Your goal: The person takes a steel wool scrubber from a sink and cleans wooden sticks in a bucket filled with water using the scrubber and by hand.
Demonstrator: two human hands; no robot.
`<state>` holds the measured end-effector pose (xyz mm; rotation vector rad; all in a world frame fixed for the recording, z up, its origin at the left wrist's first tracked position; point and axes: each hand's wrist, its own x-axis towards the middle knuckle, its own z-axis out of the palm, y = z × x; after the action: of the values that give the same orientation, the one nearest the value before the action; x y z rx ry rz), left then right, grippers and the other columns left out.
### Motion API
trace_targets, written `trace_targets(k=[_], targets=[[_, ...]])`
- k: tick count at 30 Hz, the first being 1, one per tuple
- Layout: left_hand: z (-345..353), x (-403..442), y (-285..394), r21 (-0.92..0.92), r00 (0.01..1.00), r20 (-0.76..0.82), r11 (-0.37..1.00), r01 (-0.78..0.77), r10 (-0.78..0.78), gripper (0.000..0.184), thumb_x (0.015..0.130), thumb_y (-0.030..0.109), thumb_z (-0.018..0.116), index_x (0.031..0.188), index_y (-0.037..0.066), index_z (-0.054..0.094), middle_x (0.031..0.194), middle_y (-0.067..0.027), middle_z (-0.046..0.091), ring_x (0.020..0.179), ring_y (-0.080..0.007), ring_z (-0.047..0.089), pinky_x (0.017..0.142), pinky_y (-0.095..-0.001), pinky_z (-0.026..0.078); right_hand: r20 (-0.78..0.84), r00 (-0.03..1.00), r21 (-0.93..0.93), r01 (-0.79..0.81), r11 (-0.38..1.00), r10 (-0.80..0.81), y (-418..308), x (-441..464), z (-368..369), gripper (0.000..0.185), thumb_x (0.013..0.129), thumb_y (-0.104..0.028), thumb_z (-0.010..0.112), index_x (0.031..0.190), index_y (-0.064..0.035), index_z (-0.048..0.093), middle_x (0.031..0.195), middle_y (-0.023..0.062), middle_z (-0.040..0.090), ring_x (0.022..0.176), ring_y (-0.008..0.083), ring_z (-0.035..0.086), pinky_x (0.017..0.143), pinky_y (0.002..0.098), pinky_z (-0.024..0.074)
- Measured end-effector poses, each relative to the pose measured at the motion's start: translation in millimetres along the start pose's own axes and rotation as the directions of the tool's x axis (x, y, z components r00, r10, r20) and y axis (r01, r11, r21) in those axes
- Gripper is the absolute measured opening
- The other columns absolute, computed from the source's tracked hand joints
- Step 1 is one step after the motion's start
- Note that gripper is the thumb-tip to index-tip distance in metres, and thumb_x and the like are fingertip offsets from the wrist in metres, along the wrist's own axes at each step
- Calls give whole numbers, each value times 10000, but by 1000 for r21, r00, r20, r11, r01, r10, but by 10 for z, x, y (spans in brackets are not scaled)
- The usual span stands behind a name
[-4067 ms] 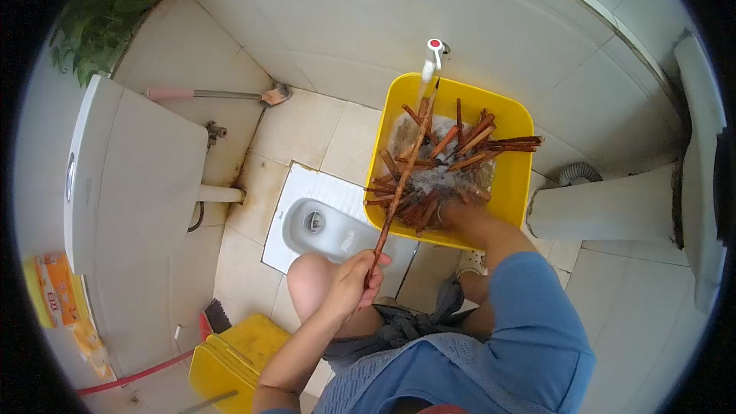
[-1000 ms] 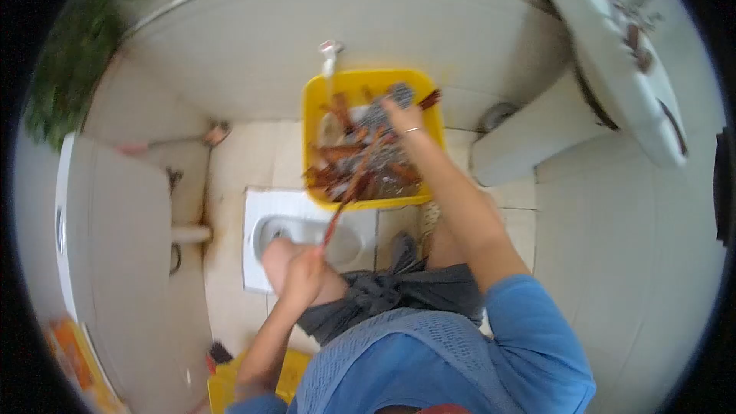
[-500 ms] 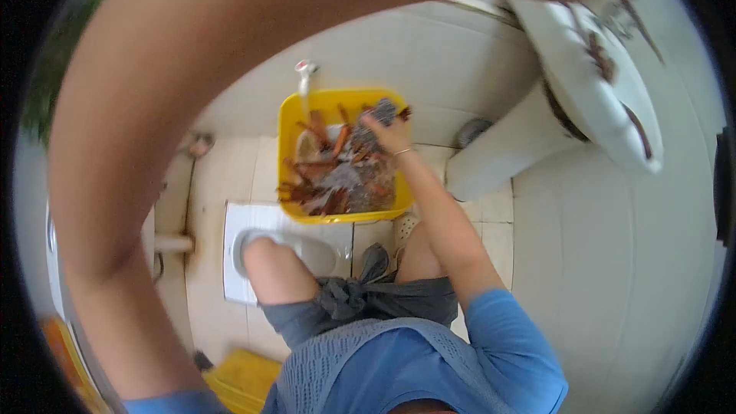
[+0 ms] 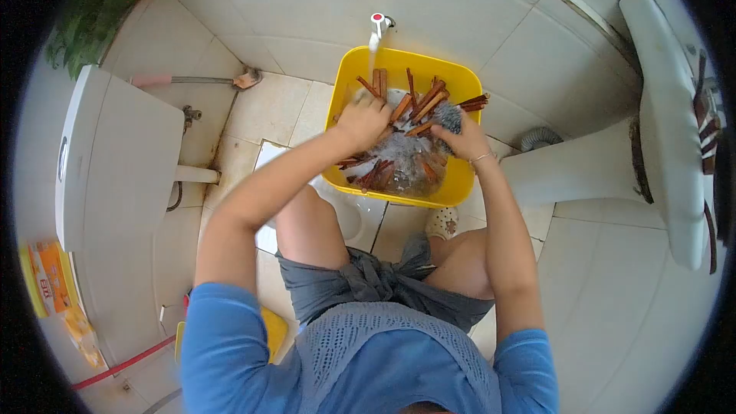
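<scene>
Reddish-brown sticks (image 4: pixel 432 102) stand and lean in a yellow basin (image 4: pixel 458 185), mostly crowded at its far side, some poking over the right rim; shorter ones lie in the cloudy water (image 4: pixel 400 155) toward the near left. The left hand (image 4: pixel 363 120) reaches in among the sticks at the left, fingers bent down; whether it grips one, I cannot tell. The right hand (image 4: pixel 463 139) is curled around a grey scrubber (image 4: pixel 448 116), right beside the leaning sticks. The work in hand looks like wet handling, probably scrubbing; drawing the scrubber along a stick would call for a firm hold on that stick, clear of its neighbours.

Beyond the basin's far left side, a white tap (image 4: pixel 378 25) juts from the wall. A squat toilet (image 4: pixel 346 222) lies on the near left, a pale clog (image 4: pixel 442 222) just nearer than the basin. Well to the right, more sticks show by a white sink (image 4: pixel 665 123).
</scene>
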<state>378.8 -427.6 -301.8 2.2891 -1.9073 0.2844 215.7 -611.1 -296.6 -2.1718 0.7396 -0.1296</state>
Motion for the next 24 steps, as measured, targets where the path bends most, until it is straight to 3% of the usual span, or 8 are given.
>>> trace_targets(k=[2,6,10,12,16,18,19,24], targets=[[341,-91,-35,151,820,559,987,45,-123,213,759,149,506,896,26,612,949,-116,599,860,-297,595,681,-393,499,131,991,-200,-5,980,32,-110,-25,60,732,673,-512,637,1154,-2,424,1007,238,574,931,372,558,807,389,441],[326,-8,-54,179,893,439,984,22,-100,159,748,116,499,788,31,628,894,-127,615,816,-282,609,639,-391,500,323,945,-299,48,953,54,-56,-10,321,671,689,-452,643,1124,17,440,995,260,566,936,387,548,819,407,434],[-1075,-230,-217,17,897,418,989,146,-140,99,727,79,516,742,0,572,729,-193,595,706,-331,596,609,-412,476,431,896,-389,83,918,102,200,120,876,577,739,-331,614,1141,33,420,1060,299,514,981,392,525,834,424,434],[-1642,-648,-312,59,818,388,898,437,-424,103,765,92,505,795,-2,533,752,-202,589,697,-375,570,612,-451,444,460,879,-489,129,863,129,56,145,1068,573,769,-312,588,1175,37,384,1112,297,476,975,411,520,838,437,428],[-1991,-1511,-243,-298,652,354,580,759,-671,188,883,163,427,901,13,540,658,-144,577,598,-290,573,524,-359,420,598,800,-613,416,672,51,334,409,1561,468,797,-98,505,1208,49,335,1091,293,462,899,400,548,723,421,485],[-1888,-1782,-70,-526,421,588,68,847,-690,171,896,153,410,975,49,520,592,-25,492,492,-129,473,476,-248,370,619,785,-671,524,524,7,403,399,1730,459,774,4,475,1214,48,352,1041,293,486,857,327,580,623,384,513],[-1818,-1827,35,-616,407,703,-215,758,-583,172,886,117,395,1036,82,470,638,33,415,522,-36,375,471,-182,322,624,782,-669,527,524,11,417,422,1779,459,774,4,475,1214,48,352,1041,293,486,857,327,580,623,384,513],[-1152,-1569,544,-635,443,771,-598,489,-457,158,851,109,414,993,67,469,598,22,390,439,-61,307,389,-202,248,599,738,-716,320,620,311,48,528,1664,448,778,-82,521,1199,40,427,1125,241,501,874,288,589,648,366,514]])
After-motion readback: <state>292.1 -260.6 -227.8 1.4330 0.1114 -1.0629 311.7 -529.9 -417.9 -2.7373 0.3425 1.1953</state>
